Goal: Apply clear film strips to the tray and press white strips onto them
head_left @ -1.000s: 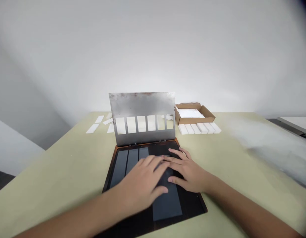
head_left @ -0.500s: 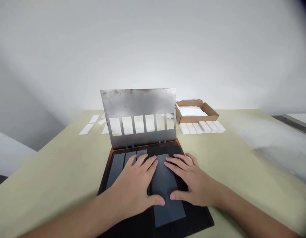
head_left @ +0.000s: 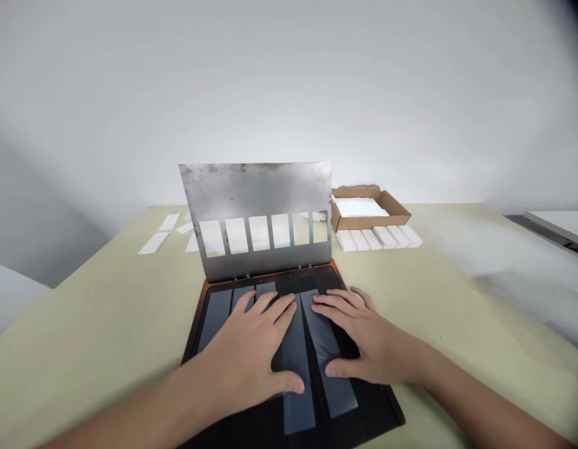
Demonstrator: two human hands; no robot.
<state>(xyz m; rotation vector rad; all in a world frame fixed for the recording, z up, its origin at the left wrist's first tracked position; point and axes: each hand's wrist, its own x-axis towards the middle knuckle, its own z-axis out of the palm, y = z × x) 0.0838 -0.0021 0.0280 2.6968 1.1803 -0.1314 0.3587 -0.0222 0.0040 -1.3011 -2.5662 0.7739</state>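
Observation:
My left hand [head_left: 255, 340] lies with fingers spread; its fingertips and thumb rest on a dark grey strip [head_left: 298, 408]. Opposite it, my right hand [head_left: 363, 333], also open and flat, touches a second dark grey strip [head_left: 341, 398]. A narrow wedge of black shows between these two strips, wider toward me. Both lie on a black board [head_left: 375, 408] with a brown edge. More grey strips [head_left: 216, 315] lie at the board's left, partly under my left hand. A hinged metal plate [head_left: 260, 193] with several rectangular windows stands raised at the far edge.
Behind the plate on the right, an open cardboard box [head_left: 373, 221] holds white pieces. A row of white blocks [head_left: 380, 238] lies in front of it. Thin white pieces [head_left: 154, 243] lie at the table's far left. A pale wall [head_left: 289, 81] rises behind the table [head_left: 106, 312].
The two grey strips, which lay together as one wide piece, have come apart. One shifted left under my left hand; the other tilts away beside my right hand.

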